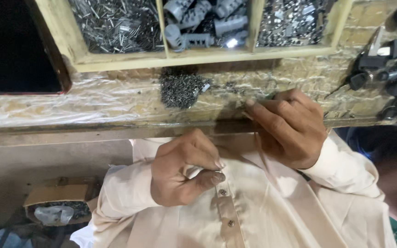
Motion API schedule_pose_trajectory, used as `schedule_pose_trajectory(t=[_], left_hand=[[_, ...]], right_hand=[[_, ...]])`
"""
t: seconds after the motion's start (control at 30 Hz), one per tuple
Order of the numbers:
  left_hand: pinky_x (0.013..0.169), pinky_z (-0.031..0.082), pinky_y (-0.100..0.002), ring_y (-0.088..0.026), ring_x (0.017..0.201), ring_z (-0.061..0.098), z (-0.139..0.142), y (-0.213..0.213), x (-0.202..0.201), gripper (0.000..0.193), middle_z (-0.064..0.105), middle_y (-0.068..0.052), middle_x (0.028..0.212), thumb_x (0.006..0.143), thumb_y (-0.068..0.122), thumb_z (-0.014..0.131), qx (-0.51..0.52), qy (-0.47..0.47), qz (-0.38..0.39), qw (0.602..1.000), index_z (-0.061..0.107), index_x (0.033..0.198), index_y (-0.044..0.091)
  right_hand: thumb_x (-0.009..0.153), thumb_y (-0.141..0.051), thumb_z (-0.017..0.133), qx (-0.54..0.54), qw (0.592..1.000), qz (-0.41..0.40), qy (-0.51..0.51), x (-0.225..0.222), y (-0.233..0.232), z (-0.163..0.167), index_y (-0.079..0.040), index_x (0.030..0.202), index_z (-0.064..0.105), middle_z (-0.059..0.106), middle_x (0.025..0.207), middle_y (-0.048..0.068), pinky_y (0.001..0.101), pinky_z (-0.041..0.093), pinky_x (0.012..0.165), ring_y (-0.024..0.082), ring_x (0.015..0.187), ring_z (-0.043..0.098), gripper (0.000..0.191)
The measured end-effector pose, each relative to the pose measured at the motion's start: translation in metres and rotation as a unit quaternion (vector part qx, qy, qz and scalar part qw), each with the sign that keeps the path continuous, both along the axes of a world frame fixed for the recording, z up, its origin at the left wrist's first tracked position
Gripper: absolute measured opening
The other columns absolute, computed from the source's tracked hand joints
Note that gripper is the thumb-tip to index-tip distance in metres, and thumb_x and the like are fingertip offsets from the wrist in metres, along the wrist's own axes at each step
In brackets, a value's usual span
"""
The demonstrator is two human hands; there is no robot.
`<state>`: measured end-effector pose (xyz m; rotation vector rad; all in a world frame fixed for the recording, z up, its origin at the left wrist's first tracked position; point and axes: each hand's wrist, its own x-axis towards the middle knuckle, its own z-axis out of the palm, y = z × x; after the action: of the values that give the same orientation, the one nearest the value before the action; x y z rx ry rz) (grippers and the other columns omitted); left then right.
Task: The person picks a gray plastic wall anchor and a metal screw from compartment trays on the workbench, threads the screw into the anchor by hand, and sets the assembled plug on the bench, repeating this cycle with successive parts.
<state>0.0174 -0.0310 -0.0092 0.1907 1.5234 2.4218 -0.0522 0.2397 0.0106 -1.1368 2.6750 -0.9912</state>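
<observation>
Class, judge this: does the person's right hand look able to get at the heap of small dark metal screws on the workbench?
Probably yes: the right hand rests on the bench edge beside the heap of small dark metal screws, nothing between them.

Light's decent from my end, soft and warm, coming from above/front. Brightest spot is a white glare in the middle tray compartment (pixel 231 42), blown out. Metal bits pile (pixel 180 89) on the bench sparkles w/ small highlights. The plastic sheet (pixel 47 108) over the bench edge gives a hazy sheen. Dark slab (pixel 17 46) top left is near black, no detail. Under the bench it's dim, the box (pixel 58 200) bottom left sits in shadow. My left hand (pixel 184 170) and right hand (pixel 288 128) are lit evenly, slightly soft, some motion blur at the fingertips. Corners look stretched, wide lens; black parts (pixel 389 76) far right are smeared, out of focus.
</observation>
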Motion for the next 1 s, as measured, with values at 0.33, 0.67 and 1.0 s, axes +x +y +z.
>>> schedule_pose_trajectory(t=[0.33, 0.67, 1.0], left_hand=[[0.081, 0.065, -0.030, -0.022, 0.092, 0.078, 0.002, -0.010, -0.008, 0.017, 0.074, -0.008, 0.109, 0.102, 0.000, 0.072, -0.044, 0.033, -0.073, 0.996, 0.064, 0.116, 0.004], [0.068, 0.054, -0.024, -0.012, 0.076, 0.061, 0.011, 0.017, -0.005, 0.012, 0.061, -0.010, 0.099, 0.098, 0.000, 0.060, -0.123, 0.041, -0.011, 0.991, 0.055, 0.109, 0.001], [0.073, 0.057, -0.024, -0.006, 0.085, 0.065, 0.015, 0.035, -0.001, 0.013, 0.065, -0.005, 0.099, 0.106, 0.007, 0.062, 0.042, -0.228, -0.037, 0.972, 0.055, 0.112, -0.002]], right_hand=[[0.086, 0.012, 0.068, -0.021, 1.000, 0.004, -0.017, -0.015, -0.024, 0.011, 0.009, 0.108, 0.063, 0.064, 0.093, 0.015, 0.0394, 0.050, 0.066, 0.025, 0.069, 0.058, 0.023], [0.096, 0.006, 0.058, -0.225, 0.929, -0.112, -0.270, 0.038, -0.049, 0.028, 0.005, 0.107, 0.056, 0.063, 0.111, 0.024, 0.0501, 0.057, 0.103, 0.037, 0.112, 0.068, 0.011], [0.106, -0.002, 0.060, -0.281, 0.893, -0.203, -0.288, 0.059, -0.040, 0.014, 0.005, 0.109, 0.060, 0.064, 0.112, 0.019, 0.0484, 0.060, 0.108, 0.027, 0.104, 0.069, 0.008]])
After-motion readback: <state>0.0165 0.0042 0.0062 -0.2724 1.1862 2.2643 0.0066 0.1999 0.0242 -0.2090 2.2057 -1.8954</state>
